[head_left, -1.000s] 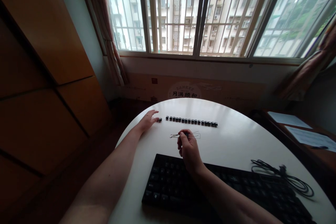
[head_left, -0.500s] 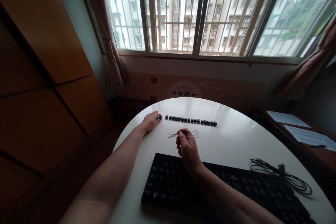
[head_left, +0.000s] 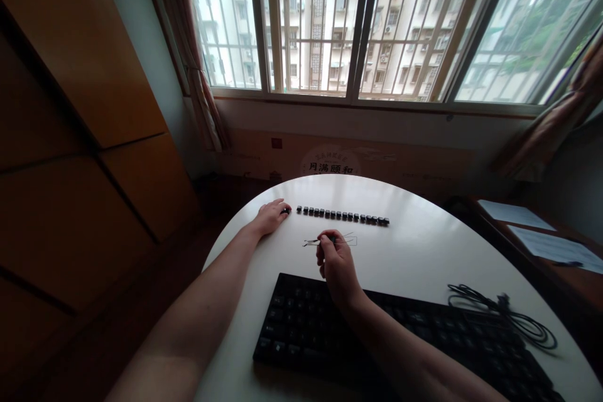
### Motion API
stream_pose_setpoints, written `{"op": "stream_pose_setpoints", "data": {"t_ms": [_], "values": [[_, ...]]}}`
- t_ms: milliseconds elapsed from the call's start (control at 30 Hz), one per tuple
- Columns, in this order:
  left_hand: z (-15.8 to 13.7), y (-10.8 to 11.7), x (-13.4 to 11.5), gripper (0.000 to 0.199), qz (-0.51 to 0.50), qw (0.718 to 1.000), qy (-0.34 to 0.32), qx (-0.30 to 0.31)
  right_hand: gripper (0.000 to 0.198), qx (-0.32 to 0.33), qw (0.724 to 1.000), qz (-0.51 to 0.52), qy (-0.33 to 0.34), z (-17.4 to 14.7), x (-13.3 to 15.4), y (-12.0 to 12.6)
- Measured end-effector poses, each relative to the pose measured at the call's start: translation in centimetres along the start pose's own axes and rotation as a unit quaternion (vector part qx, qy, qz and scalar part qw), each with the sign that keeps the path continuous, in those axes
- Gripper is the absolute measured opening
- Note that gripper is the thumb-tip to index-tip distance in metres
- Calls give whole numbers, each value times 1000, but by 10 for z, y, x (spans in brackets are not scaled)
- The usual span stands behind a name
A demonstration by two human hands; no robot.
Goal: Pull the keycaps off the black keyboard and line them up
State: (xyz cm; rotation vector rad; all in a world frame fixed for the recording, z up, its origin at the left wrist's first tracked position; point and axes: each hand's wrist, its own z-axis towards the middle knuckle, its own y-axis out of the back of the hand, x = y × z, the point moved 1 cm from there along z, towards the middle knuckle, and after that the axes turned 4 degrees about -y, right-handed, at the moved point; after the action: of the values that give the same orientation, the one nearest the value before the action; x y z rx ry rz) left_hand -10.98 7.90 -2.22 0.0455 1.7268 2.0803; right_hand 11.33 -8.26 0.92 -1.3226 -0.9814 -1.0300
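Keycap (head_left: 286, 210) just beside the left end of the row (head_left: 343, 216).
Your left hand (head_left: 271, 217) is nearly closed, fingertips pinching it; your right hand (head_left: 336, 257) is curled tight round the puller (head_left: 313, 242).

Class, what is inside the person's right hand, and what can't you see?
A thin wire tool is in the right hand; both its ends stick out past the hand. Its middle is mostly covered there.
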Motion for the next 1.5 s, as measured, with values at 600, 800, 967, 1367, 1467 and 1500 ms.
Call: {"op": "stream_pose_setpoints", "data": {"t_ms": [600, 800, 967, 1367, 1467, 1500], "values": [[-29, 46, -104, 44, -139, 975, -165, 56, 26, 208, 966, -136, 67, -21, 0, 1], [-38, 38, -102, 32, -336, 809, -87, 473, 27, 199, 940, -218, 172, -20, 11, 7], [-40, 39, -90, 26, -361, 760, -66, 537, 21, 224, 920, -265, 184, -21, 12, 8], [-39, 29, -97, 12, -299, 753, -58, 583, 15, 259, 891, -314, 201, -23, 11, 10], [-37, 28, -97, 13, -280, 763, -55, 580, 15, 273, 882, -324, 205, -22, 12, 10], [-37, 28, -97, 14, -279, 762, -56, 582, 14, 282, 875, -334, 210, -23, 13, 10]]}}
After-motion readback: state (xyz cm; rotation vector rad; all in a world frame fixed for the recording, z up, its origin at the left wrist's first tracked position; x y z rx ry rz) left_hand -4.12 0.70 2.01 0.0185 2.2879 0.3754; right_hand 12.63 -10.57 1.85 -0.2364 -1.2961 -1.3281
